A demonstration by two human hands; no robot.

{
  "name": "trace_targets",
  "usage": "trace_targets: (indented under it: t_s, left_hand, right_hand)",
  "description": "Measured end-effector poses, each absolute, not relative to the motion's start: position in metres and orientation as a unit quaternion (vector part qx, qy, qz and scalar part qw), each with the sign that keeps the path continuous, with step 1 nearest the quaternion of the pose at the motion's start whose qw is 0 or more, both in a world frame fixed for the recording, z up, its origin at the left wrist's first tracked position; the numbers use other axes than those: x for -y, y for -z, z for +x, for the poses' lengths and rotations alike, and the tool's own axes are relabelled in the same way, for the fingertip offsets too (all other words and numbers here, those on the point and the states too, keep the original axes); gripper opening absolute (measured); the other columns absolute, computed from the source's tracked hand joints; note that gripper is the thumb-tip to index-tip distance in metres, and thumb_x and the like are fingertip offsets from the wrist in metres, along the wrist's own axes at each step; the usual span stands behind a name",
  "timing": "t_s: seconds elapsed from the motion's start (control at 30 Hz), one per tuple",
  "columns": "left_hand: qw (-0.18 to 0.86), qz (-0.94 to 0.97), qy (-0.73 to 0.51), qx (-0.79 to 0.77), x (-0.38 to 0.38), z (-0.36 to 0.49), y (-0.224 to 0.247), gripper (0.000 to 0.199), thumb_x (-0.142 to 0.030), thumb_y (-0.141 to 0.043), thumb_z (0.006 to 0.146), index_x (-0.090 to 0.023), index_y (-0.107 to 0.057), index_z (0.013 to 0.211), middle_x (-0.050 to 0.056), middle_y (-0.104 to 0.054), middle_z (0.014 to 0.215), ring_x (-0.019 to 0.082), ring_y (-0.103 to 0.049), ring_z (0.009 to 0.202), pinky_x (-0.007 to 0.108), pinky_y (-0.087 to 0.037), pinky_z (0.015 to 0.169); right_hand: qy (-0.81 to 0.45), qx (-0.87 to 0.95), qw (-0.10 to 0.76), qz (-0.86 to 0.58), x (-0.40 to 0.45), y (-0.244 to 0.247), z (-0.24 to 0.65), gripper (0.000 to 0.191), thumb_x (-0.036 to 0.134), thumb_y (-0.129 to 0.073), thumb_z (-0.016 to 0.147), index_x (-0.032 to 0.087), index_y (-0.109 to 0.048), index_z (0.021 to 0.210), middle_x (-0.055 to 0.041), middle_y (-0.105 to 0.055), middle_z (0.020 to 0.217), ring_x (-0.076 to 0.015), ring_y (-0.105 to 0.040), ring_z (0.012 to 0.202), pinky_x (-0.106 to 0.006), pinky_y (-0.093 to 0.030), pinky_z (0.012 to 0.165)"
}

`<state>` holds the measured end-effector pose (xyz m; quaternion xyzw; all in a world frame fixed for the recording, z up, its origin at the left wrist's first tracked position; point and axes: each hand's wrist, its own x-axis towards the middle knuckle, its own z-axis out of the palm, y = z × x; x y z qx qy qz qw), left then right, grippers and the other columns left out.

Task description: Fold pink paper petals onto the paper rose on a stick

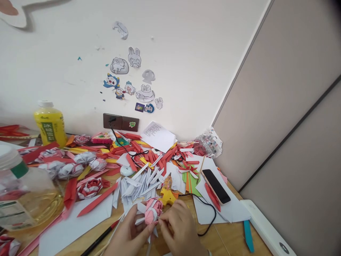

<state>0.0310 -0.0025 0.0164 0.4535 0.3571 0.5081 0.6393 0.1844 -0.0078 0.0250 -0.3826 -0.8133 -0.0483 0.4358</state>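
The left hand (128, 234), half-curled, cradles a pink-and-white paper flower (153, 210) over the bench's (213, 240) near edge; the right hand (179, 225) pinches its rim. Fine shaping seems underway, calling for light, steady fingertips. Just beyond lies a yellow glue gun (167, 196).

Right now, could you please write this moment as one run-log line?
left hand: holds flower | right hand: fingertips at its edge | glue gun: behind flower | phone: on paper

yellow drink btl (52, 128) w/ white cap stood by the wall (186, 53), behind a big clear jar (26, 199). cartoon cutouts (119, 66) were stuck up above a dark wall socket (121, 122). phone (216, 186) lay screen up, nr a long white bar (266, 228) on the rt.
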Motion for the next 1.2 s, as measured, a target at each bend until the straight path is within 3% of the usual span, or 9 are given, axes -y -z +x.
trace_targets:
  t_s: [0.2, 0.37, 0.7, 0.83, 1.2]
  left_hand:
    - [0.656, 0.460, -0.482, -0.354, 0.0015, 0.0304, -0.0151, 0.029, -0.039, -0.074, 0.065, -0.024, -0.056, 0.082, -0.005, -0.068, 0.067, 0.017, -0.061, 0.058, 0.028, -0.049, 0.057]
    - [0.643, 0.471, -0.468, -0.381, -0.0011, 0.0253, -0.0175, 0.029, -0.039, -0.073, 0.066, -0.023, -0.055, 0.082, -0.005, -0.067, 0.063, 0.017, -0.061, 0.060, 0.028, -0.049, 0.061]
    - [0.633, 0.457, -0.503, -0.370, 0.0031, 0.0306, -0.0161, 0.030, -0.041, -0.074, 0.064, -0.024, -0.057, 0.082, -0.003, -0.070, 0.068, 0.017, -0.061, 0.053, 0.029, -0.047, 0.056]
    - [0.621, 0.455, -0.504, -0.391, 0.0036, 0.0313, -0.0147, 0.032, -0.040, -0.075, 0.063, -0.023, -0.057, 0.085, 0.000, -0.073, 0.078, 0.018, -0.062, 0.054, 0.029, -0.048, 0.053]
    - [0.644, 0.478, -0.469, -0.370, 0.0023, 0.0265, -0.0179, 0.028, -0.037, -0.072, 0.068, -0.025, -0.053, 0.083, -0.001, -0.072, 0.075, 0.018, -0.062, 0.058, 0.029, -0.049, 0.057]
  right_hand:
    - [-0.035, 0.802, 0.447, -0.395, 0.0095, -0.0276, 0.1856, 0.009, 0.012, -0.046, 0.084, 0.018, -0.047, 0.077, 0.0012, -0.049, 0.064, -0.0141, -0.044, 0.061, -0.028, -0.036, 0.062]
    - [-0.028, 0.821, 0.436, -0.369, 0.0109, -0.0282, 0.1865, 0.007, 0.014, -0.046, 0.084, 0.017, -0.052, 0.084, -0.0009, -0.053, 0.067, -0.0160, -0.046, 0.065, -0.031, -0.038, 0.067]
    - [-0.208, 0.742, 0.413, -0.486, 0.0080, -0.0284, 0.1884, 0.012, 0.007, -0.060, 0.073, 0.019, -0.061, 0.075, 0.0025, -0.058, 0.064, -0.0135, -0.054, 0.061, -0.022, -0.039, 0.059]
    - [-0.217, 0.742, 0.406, -0.488, 0.0074, -0.0255, 0.1889, 0.013, 0.007, -0.063, 0.072, 0.019, -0.060, 0.075, 0.0038, -0.057, 0.063, -0.0134, -0.054, 0.060, -0.021, -0.039, 0.058]
    - [-0.151, 0.758, 0.438, -0.459, 0.0078, -0.0227, 0.1870, 0.007, 0.017, -0.057, 0.081, 0.019, -0.057, 0.074, 0.0019, -0.056, 0.064, -0.0144, -0.052, 0.061, -0.022, -0.037, 0.057]
